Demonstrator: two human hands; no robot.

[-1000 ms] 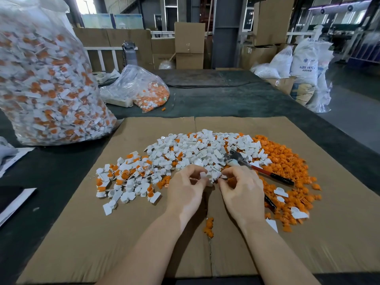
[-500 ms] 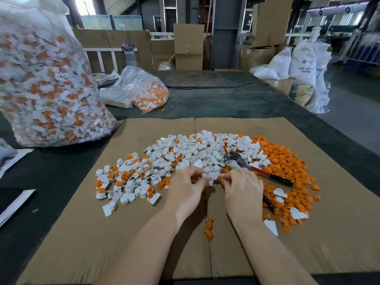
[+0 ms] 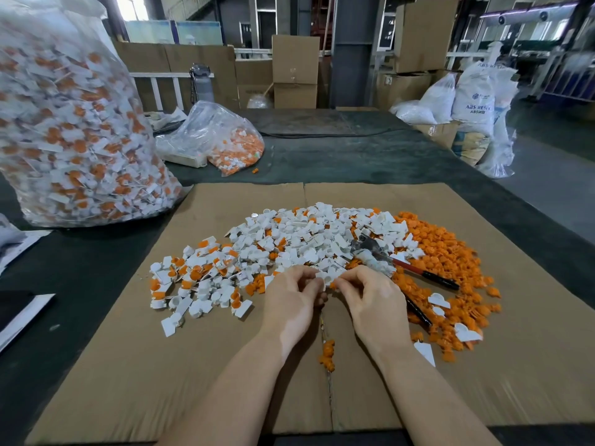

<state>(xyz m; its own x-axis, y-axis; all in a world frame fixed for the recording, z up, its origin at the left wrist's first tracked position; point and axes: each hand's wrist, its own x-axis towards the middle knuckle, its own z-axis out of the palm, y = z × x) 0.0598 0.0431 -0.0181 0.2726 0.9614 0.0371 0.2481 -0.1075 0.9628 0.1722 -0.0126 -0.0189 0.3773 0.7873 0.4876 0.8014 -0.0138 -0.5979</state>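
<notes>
Above cardboard on a warehouse table, both hands pinch one white piece.

near: bare cardboard open | ahead: parts pile | right: pliers block

the one head camera is looking forward and down from above the near edge of the tabletop, hanging close over the cardboard sheet. it is facing the far edge. the left hand, the right hand and the white piece they are pinching are sitting just below mid-frame. the wide lens is taking in the right edge and the floor beyond.
</notes>
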